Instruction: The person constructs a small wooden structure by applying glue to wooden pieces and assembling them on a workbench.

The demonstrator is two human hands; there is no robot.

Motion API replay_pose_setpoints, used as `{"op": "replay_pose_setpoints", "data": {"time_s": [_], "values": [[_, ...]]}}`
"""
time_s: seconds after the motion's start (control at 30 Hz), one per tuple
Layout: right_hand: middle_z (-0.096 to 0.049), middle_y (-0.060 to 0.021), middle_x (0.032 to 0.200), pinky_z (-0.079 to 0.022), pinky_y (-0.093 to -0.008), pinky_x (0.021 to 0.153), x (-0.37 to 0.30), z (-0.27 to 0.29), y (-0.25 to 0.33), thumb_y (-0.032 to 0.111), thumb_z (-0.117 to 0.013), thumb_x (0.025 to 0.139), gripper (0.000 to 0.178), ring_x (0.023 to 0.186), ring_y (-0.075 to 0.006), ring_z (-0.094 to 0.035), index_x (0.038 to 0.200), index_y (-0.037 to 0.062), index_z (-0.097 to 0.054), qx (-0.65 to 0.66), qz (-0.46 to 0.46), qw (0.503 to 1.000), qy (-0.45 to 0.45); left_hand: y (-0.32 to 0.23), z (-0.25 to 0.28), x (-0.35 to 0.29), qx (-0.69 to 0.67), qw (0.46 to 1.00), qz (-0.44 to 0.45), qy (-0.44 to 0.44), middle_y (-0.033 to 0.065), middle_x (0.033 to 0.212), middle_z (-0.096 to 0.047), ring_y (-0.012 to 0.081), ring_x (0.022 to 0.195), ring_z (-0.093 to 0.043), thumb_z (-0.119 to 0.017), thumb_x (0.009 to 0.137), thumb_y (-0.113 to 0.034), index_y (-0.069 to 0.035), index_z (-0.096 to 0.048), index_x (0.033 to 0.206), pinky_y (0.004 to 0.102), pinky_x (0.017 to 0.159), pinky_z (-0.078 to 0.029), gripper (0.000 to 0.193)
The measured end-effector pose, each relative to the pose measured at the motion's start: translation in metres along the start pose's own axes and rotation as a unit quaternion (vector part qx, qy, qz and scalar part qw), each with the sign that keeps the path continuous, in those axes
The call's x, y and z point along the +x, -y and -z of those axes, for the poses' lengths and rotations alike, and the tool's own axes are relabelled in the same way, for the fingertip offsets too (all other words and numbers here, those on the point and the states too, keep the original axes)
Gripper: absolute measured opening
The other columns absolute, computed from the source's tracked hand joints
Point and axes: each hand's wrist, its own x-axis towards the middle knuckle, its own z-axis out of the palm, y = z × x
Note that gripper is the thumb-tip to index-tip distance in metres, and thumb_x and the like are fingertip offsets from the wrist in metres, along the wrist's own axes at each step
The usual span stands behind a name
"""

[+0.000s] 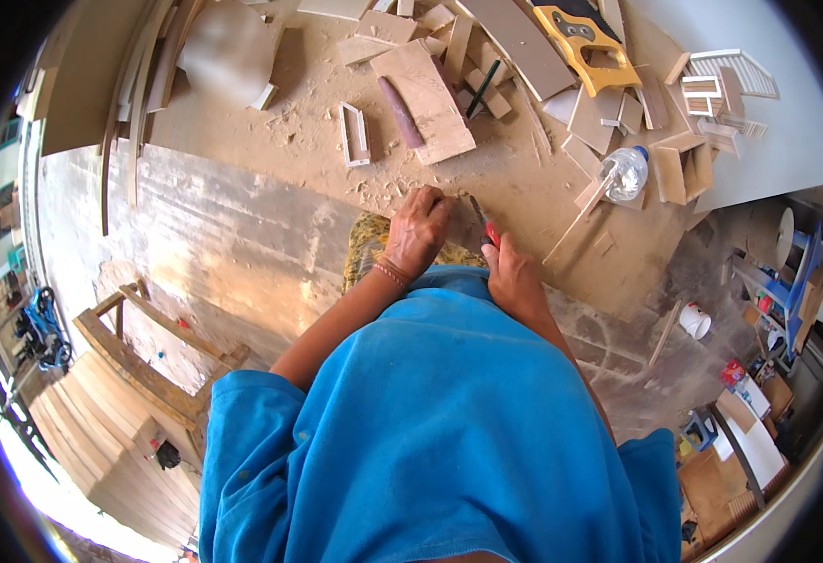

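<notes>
My right hand (515, 277) is wrapped round the red and black handle of a small knife (491, 232), its narrow blade pointing away from me toward the shavings. Just to its left, my left hand (419, 228) is closed with the fingers curled together; whatever they hold is hidden. Both hands are in front of my blue shirt, over a patterned cloth on my lap. Beyond them on the work surface lie a small open wooden frame (355, 134) and a flat wooden board (441, 122) with a dark reddish rounded stick (402, 113) on it.
Wood shavings (308, 131) and offcuts cover the brown board (233, 141). A yellow-handled saw (592, 52) lies at the far right, near a clear plastic bottle (624, 175) and an open wooden box (682, 169). A wooden frame structure (139, 347) stands at left, a white bucket (695, 320) at right.
</notes>
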Motion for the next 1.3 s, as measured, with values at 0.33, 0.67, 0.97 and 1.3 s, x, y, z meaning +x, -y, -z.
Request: {"op": "replay_pose_setpoints", "data": {"time_s": [0.33,0.67,0.97,1.3], "values": [[-0.058,-0.0246,0.076,-0.046,-0.0503,0.063,0.01,0.007,0.012,0.032,-0.045,0.092,0.031,0.071,-0.0425,-0.059,0.096,0.0012,-0.042,-0.086,-0.003,0.994,-0.061,0.002,-0.004,0.003,-0.066,0.996,0.038,-0.052,0.0099,0.077,-0.057,0.0253,0.067,-0.058,-0.063,0.072,0.001,-0.002,-0.058,0.095,0.0349,0.063,-0.048,0.024],[-0.049,-0.0198,0.106,-0.05,-0.0442,0.073,0.033,0.004,0.008,0.016,-0.06,0.082,0.036,0.09,-0.0377,-0.058,0.111,0.0018,-0.042,-0.108,0.045,0.977,-0.177,-0.032,0.031,0.023,-0.453,0.831,0.322,-0.021,-0.0004,0.083,-0.062,0.0056,0.077,-0.056,-0.065,0.081,-0.002,0.0,-0.064,0.094,0.0198,0.068,-0.046,0.014],[-0.055,-0.0153,0.097,-0.046,-0.0405,0.078,0.033,0.028,0.012,0.006,-0.062,0.078,0.027,0.09,-0.0342,-0.056,0.105,0.0035,-0.056,0.023,0.184,0.941,-0.282,-0.051,0.042,0.046,-0.522,0.821,0.23,-0.007,-0.0001,0.085,-0.059,0.0054,0.085,-0.053,-0.063,0.081,0.0,-0.002,-0.06,0.09,0.0206,0.07,-0.046,0.009],[-0.051,-0.0142,0.112,-0.042,-0.0462,0.081,0.105,0.026,0.066,0.03,-0.065,0.078,0.043,0.105,-0.035,-0.047,0.115,0.0114,-0.055,-0.078,0.249,0.938,-0.228,0.001,0.052,0.033,-0.543,0.757,0.337,-0.139,0.0033,0.081,-0.061,0.0096,0.074,-0.06,-0.063,0.083,-0.008,-0.003,-0.059,0.091,0.0201,0.062,-0.045,0.01]]}}
